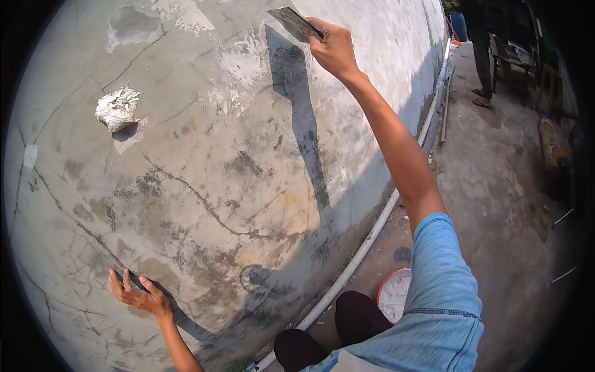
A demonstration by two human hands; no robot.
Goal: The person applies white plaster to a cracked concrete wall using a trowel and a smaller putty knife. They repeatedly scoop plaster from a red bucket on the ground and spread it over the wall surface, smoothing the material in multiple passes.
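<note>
High on the cracked grey wall [204, 161], my right hand [334, 51] grips a putty knife [291, 23], its flat blade pointing up and left near a patch of white filler [245, 62]. My left hand [144, 297] has its fingers spread at the lower left, beside a long crack; whether it touches the wall I cannot tell. A thick lump of white filler [118, 107] sticks out from the upper left of the wall. Partly hidden by my blue sleeve, a round tub [395, 296] of white paste stands on the ground by my knees.
A white pipe [365, 248] runs along the foot of the wall, with a thin pole [446, 105] beside it. At the far right a person [481, 56] in dark trousers stands near a wooden chair [508, 59]. A blue barrel [458, 26] is behind.
</note>
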